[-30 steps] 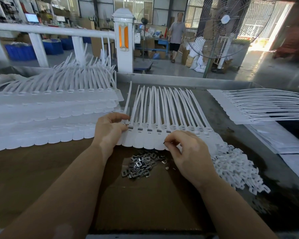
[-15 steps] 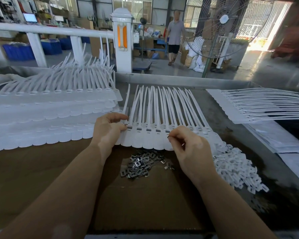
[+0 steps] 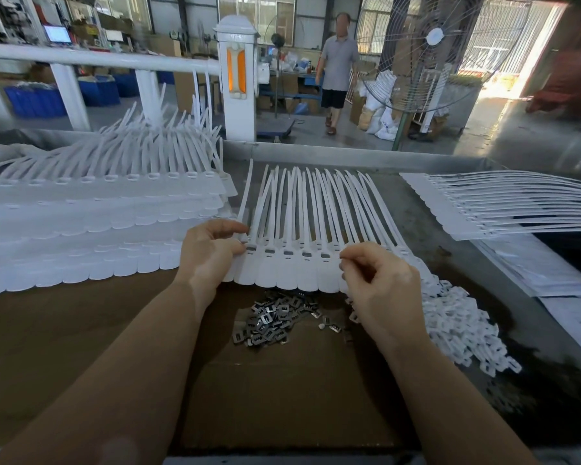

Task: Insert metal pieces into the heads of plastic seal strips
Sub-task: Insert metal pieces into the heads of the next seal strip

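Right hand grip pinches small metal piece, barely visible, at strip head. Left hand grip pinches row of seal strips flat on table. Strips likely light, floppy; hold by stiffer heads. Loose metal pieces piled just below.

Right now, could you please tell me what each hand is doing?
Left hand: holds the left end of the seal strip row.
Right hand: fingertips pinched over the strip heads; what they pinch cannot be told.

Bright daylight glares through the doorway at upper right; wide-angle edges bend.
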{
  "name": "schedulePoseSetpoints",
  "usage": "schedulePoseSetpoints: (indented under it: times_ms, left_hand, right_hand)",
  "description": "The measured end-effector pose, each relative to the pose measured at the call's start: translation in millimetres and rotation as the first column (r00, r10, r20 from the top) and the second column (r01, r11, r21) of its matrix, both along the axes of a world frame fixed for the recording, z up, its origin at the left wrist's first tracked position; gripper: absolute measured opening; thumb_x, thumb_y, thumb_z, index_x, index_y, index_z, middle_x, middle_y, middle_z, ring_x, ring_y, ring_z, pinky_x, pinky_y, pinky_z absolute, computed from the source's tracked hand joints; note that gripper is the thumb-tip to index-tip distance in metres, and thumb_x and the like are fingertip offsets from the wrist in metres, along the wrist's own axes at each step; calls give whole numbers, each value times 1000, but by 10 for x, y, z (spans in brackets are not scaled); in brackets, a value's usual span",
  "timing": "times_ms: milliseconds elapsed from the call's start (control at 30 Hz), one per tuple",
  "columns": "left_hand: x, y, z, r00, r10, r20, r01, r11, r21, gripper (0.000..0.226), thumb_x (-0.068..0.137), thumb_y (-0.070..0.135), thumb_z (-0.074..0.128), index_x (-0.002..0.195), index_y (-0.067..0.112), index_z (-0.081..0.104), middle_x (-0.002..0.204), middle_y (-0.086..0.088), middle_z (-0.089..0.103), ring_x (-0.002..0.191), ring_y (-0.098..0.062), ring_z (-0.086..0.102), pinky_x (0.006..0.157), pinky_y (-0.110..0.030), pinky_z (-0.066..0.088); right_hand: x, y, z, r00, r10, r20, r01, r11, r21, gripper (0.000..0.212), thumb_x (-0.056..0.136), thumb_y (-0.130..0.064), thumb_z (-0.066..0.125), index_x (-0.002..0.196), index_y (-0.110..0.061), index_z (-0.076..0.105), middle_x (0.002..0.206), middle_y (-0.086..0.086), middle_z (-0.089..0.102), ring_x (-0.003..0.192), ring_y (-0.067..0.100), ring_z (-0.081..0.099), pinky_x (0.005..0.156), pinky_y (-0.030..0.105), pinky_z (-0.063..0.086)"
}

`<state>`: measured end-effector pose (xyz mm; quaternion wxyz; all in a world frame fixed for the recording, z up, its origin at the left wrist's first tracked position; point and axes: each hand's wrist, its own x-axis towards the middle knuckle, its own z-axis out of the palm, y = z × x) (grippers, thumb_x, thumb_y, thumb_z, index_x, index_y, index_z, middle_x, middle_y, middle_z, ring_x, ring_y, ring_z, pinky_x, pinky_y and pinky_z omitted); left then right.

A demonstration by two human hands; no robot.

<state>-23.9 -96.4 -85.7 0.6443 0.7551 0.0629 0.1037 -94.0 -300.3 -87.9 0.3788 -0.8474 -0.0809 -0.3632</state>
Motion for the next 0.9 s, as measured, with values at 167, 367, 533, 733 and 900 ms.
schedulePoseSetpoints:
  times_ms: [167, 367, 533, 733, 900]
  left_hand:
    - [-6, -4, 3, 1000, 6, -1, -6, 1000, 4, 33, 78, -3, 65, 76, 30, 67, 94, 9, 57, 100, -23, 56, 88, -32, 46]
    - [-9, -8, 4, 1000, 1, -3, -1, 1000, -13, 33, 78, -4, 64, 76, 29, 68, 102, -2, 61, 101, -26, 57, 90, -36, 48]
    - [-4, -7, 0, 1000, -2, 2, 2, 1000, -10, 32, 79, -3, 64, 77, 29, 67, 99, 1, 60, 91, -19, 57, 79, -27, 47]
    - [-4, -8, -4, 1000, -8, 19, 8, 1000, -1, 31, 80, -3, 63, 77, 28, 67, 90, 12, 53, 83, 0, 49, 63, -12, 36]
    - [2, -6, -1, 1000, -5, 23, 5, 1000, 5, 29, 81, -3, 63, 81, 26, 68, 89, 14, 52, 81, 2, 47, 62, -9, 34]
  right_hand:
    - [12, -19, 20, 998, -20, -53, 26, 991, 128, 10, 81, -7, 68, 87, -13, 73, 71, -13, 65, 70, 0, 63, 70, 8, 49]
    - [19, -52, 36, 992, -67, -106, 84, 982, 167, 18, 84, -6, 64, 101, -12, 69, 78, -10, 65, 74, 0, 61, 73, 7, 47]
    - [22, -53, 52, 989, -85, -121, 100, 987, 123, 21, 88, -6, 59, 105, -11, 70, 96, 1, 70, 90, 12, 63, 86, 24, 51]
    - [24, -100, 83, 984, -74, -163, 109, 970, 216, 15, 84, -5, 63, 90, -16, 71, 81, -5, 70, 77, 7, 66, 77, 25, 55]
    - [95, -217, 134, 965, -80, -250, 135, 967, 216, 11, 82, -7, 66, 84, -17, 71, 77, -8, 69, 75, 6, 65, 76, 26, 55]
